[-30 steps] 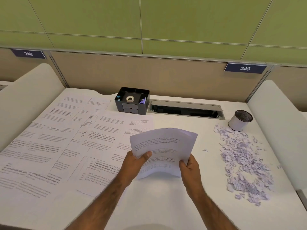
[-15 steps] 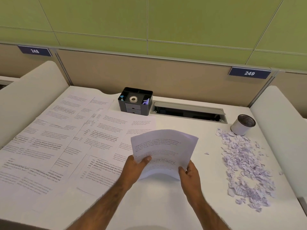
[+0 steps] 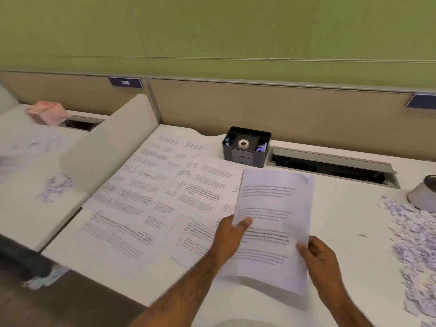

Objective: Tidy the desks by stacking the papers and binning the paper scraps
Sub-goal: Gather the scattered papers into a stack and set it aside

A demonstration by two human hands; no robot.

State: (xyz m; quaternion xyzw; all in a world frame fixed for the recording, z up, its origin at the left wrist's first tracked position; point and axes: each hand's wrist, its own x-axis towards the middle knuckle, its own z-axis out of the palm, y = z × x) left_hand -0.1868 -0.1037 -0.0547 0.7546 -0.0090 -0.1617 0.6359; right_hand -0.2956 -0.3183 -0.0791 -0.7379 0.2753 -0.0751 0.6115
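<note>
A stack of printed papers [image 3: 273,223] is held above the white desk [image 3: 342,267]. My left hand [image 3: 232,237] grips its left edge with the thumb on top, and my right hand [image 3: 319,258] pinches its lower right edge. Several loose printed sheets [image 3: 160,197] lie spread over the left half of the desk. At the right edge lies a heap of paper scraps [image 3: 415,244]. A small white bin [image 3: 423,197] stands behind the heap, partly cut off. A smaller pile of scraps [image 3: 55,188] lies on the neighbouring desk to the left.
A black desk organiser [image 3: 246,146] with a tape roll stands at the back, beside an open cable tray [image 3: 330,166]. A beige divider [image 3: 103,156] separates the left desk, where a pink object [image 3: 47,112] sits. More scraps [image 3: 44,278] lie on the floor.
The view has swung left, bringing the neighbouring desk into sight. The held stack has flattened out and lies more lengthwise between my hands.
</note>
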